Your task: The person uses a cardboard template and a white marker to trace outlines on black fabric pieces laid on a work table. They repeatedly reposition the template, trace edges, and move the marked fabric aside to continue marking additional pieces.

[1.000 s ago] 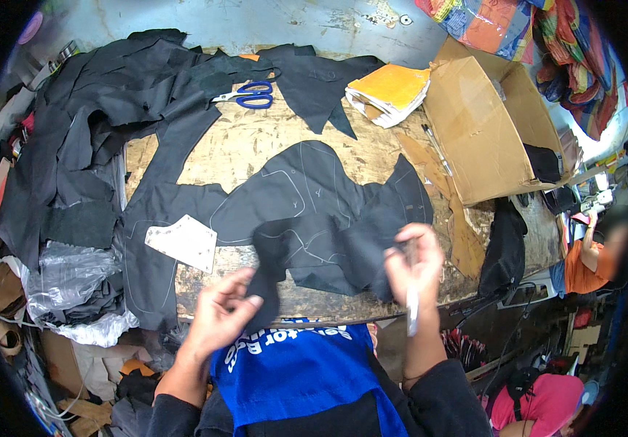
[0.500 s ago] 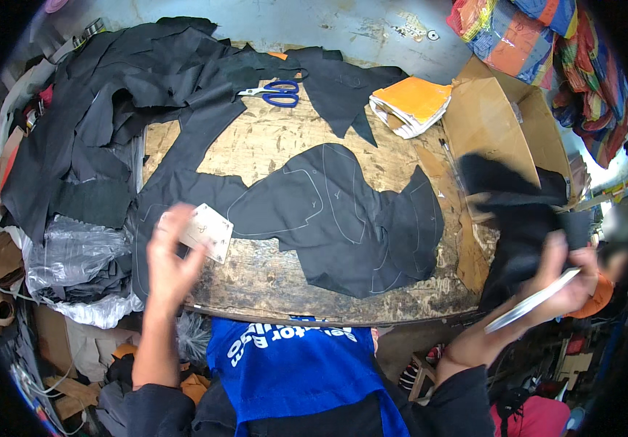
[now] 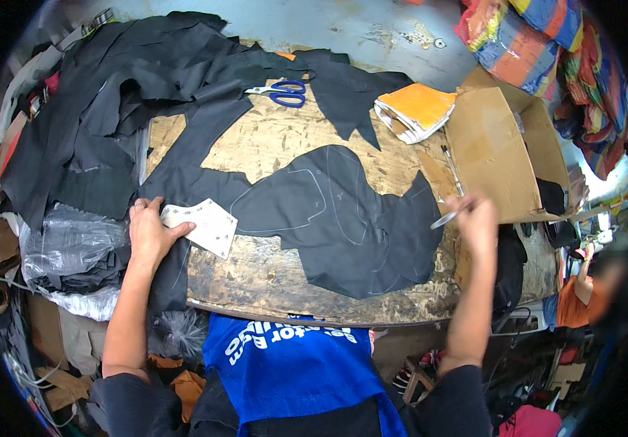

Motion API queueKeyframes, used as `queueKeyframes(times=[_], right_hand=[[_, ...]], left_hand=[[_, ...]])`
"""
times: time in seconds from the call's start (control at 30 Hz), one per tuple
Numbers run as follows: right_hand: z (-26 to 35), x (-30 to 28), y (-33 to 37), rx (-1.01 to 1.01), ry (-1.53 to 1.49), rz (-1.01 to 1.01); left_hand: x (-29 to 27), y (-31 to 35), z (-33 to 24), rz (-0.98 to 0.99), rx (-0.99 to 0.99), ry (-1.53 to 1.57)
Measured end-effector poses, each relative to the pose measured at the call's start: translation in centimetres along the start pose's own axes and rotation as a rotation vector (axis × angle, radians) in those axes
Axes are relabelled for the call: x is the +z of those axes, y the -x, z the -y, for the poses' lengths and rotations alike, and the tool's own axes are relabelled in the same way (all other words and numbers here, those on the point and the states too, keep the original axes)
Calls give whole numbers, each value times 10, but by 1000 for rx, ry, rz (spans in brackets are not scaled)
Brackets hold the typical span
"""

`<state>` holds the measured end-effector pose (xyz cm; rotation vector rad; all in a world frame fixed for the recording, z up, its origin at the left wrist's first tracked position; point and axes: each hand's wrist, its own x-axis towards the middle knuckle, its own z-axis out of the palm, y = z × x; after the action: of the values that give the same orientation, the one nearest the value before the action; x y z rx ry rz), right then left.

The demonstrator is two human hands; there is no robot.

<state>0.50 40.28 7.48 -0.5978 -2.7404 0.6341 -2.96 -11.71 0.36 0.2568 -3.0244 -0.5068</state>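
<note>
Back from the far right, the right hand (image 3: pixel 477 213) now hovers by the right edge of the black sheet (image 3: pixel 292 211). Spread on the table (image 3: pixel 263 273), it stretches left to right; pale outlines mark its middle, but I see none finished around the white template (image 3: pixel 204 227). That lies at its left, long axis slanting rightward toward the person, under the thumb of the loosely spread left hand (image 3: pixel 151 230). Right fingers pinch a slim pen (image 3: pixel 443 220), pointing left.

Single wide fisheye view, taken from the wearer's head, turned down and forward over the worktable (image 3: pixel 263 295), left hand (image 3: pixel 151 233) and right hand (image 3: pixel 478 216) framed at close range, blue apron (image 3: pixel 285 386) caught at the lower edge, straight edges bent toward a dark round rim
</note>
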Motion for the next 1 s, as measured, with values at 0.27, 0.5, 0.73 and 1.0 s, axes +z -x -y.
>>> queueKeyframes(times=[0.27,0.5,0.73,1.0], right_hand=[[-47,79,46,176,19,-5],[-91,44,27,97,-118,-246],[-99,16,33,-6,-359,-261],[-36,40,30,-73,-235,-442]], left_hand=[[1,2,19,145,171,152],[-2,51,3,571,89,674],[-14,41,0,556,-29,1197],[31,45,-85,532,-98,1206]])
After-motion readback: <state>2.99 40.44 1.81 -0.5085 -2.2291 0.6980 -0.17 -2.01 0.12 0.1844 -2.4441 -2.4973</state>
